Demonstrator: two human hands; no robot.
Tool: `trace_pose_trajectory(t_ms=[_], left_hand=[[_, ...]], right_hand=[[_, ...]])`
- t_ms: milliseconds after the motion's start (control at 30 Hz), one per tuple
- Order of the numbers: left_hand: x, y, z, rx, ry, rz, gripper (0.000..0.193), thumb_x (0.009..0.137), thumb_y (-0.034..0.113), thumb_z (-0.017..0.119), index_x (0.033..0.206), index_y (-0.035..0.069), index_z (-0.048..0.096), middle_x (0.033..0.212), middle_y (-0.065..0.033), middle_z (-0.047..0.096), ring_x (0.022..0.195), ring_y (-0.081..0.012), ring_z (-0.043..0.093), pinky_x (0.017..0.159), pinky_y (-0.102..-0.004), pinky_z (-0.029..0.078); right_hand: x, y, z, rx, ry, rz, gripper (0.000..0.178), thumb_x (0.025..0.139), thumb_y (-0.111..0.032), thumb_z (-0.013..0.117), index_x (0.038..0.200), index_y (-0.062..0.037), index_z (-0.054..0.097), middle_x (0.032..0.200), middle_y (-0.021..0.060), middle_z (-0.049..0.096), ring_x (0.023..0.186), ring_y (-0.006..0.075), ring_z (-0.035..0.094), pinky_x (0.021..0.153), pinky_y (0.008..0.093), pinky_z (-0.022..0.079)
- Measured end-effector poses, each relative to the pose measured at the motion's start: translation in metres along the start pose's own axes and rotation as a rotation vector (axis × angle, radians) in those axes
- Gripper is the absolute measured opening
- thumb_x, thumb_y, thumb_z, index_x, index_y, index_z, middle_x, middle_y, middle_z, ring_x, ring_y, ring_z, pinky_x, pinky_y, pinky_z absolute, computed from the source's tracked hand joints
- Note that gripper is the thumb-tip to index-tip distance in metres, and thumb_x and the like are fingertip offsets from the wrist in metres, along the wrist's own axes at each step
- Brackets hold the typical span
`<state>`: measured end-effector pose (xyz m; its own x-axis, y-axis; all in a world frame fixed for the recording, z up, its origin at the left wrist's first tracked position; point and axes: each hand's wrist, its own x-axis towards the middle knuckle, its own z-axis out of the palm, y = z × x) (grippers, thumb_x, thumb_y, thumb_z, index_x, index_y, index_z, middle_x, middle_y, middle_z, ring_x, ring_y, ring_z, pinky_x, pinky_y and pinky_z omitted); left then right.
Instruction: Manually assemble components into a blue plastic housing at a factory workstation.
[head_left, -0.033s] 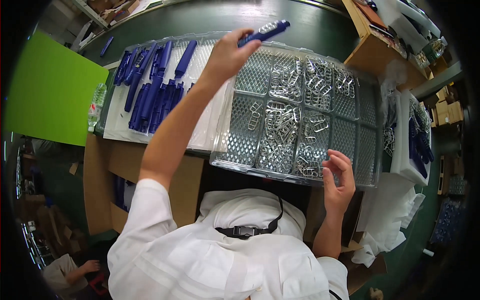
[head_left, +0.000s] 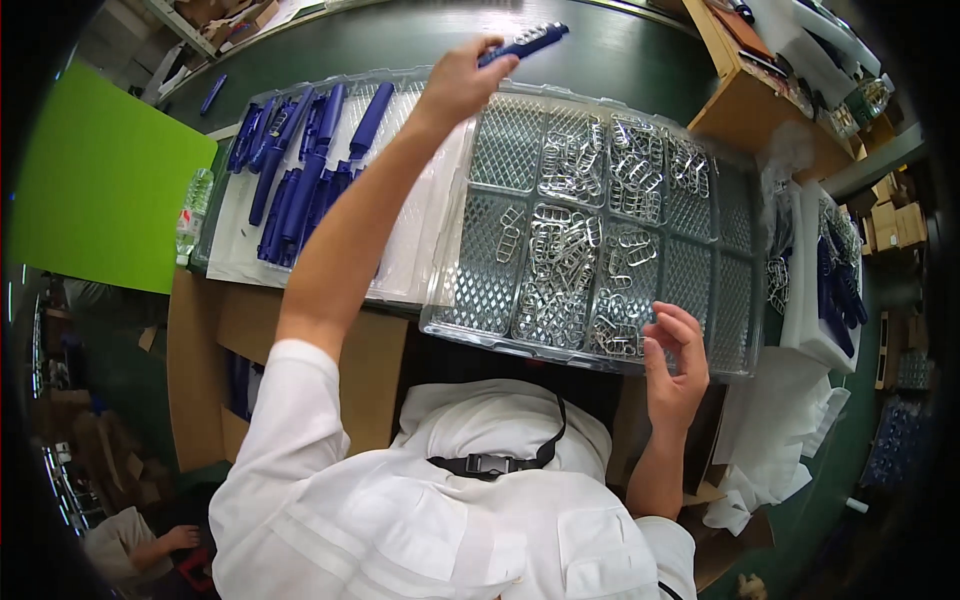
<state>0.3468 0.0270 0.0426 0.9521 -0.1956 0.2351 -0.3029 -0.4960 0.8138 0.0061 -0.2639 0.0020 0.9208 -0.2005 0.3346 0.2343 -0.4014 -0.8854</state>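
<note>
My left hand [head_left: 462,84] is stretched to the far edge of the tray, closed round the near end of a dark blue tubular plastic part [head_left: 528,44] with shiny metal pieces on top. The part points to the right above the dark green table. My right hand [head_left: 678,368] hovers at the tray's near edge, fingers bent and apart, with nothing visible in it. Close by lie loose silver wire buckles [head_left: 618,330] in one compartment of the clear divided tray [head_left: 480,290]. More wire buckles [head_left: 562,255] fill several other compartments.
Several blue plastic tubes and half-shells [head_left: 298,190] lie in a clear tray on the left, beside a water bottle [head_left: 194,208]. Open cardboard boxes [head_left: 190,380] stand below the table edge. A white foam box [head_left: 800,250] with blue parts is at the right. Another person sits lower left.
My left hand has moved slightly farther away, carrying the blue tubular part up and a little left. My right hand has barely shifted.
</note>
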Motion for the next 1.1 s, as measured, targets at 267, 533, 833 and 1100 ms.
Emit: trace_pose_trajectory(t_ms=[267,533,833,1100], left_hand=[[-0.039,0.03,-0.084,-0.189,0.391,0.311,0.037,0.109,0.028,0.058,0.131,0.0,0.069,0.128,-0.0135,0.074,0.114,-0.0214,0.071,0.109,-0.0349,0.049],[-0.404,-0.092,-0.256,-0.246,1.237,0.006,0.022,0.105,0.017,0.05,0.094,0.004,0.063,0.086,-0.0087,0.064,0.079,-0.0182,0.062,0.083,-0.0336,0.054],[-0.637,-0.237,-0.256,0.635,0.87,-0.938,0.023,0.097,0.019,0.068,0.114,0.005,0.077,0.1,-0.0073,0.079,0.089,-0.0235,0.076,0.081,-0.0369,0.058],[-0.601,-0.294,-0.243,0.991,0.338,-0.777,0.02,0.08,0.012,0.075,0.099,0.008,0.079,0.108,-0.0103,0.07,0.111,-0.0321,0.062,0.095,-0.0506,0.053]], right_hand=[[0.038,-0.012,-0.017,-0.316,0.003,0.032,0.032,0.092,0.008,0.069,0.122,-0.0024,0.07,0.116,0.0086,0.073,0.09,0.0159,0.069,0.077,0.03,0.056],[0.202,0.079,0.01,-0.826,-0.417,-0.205,0.028,0.104,-0.021,0.065,0.119,0.0006,0.073,0.113,0.0178,0.075,0.101,0.0343,0.074,0.088,0.0394,0.056],[0.262,0.164,0.054,-0.819,-0.618,-0.098,0.038,0.098,-0.016,0.067,0.13,0.0025,0.07,0.121,0.0182,0.075,0.108,0.0254,0.072,0.097,0.0354,0.053],[0.28,0.18,0.04,-0.683,-0.633,-0.121,0.039,0.103,-0.013,0.061,0.138,0.004,0.065,0.131,0.0187,0.072,0.119,0.0278,0.069,0.105,0.0357,0.05]])
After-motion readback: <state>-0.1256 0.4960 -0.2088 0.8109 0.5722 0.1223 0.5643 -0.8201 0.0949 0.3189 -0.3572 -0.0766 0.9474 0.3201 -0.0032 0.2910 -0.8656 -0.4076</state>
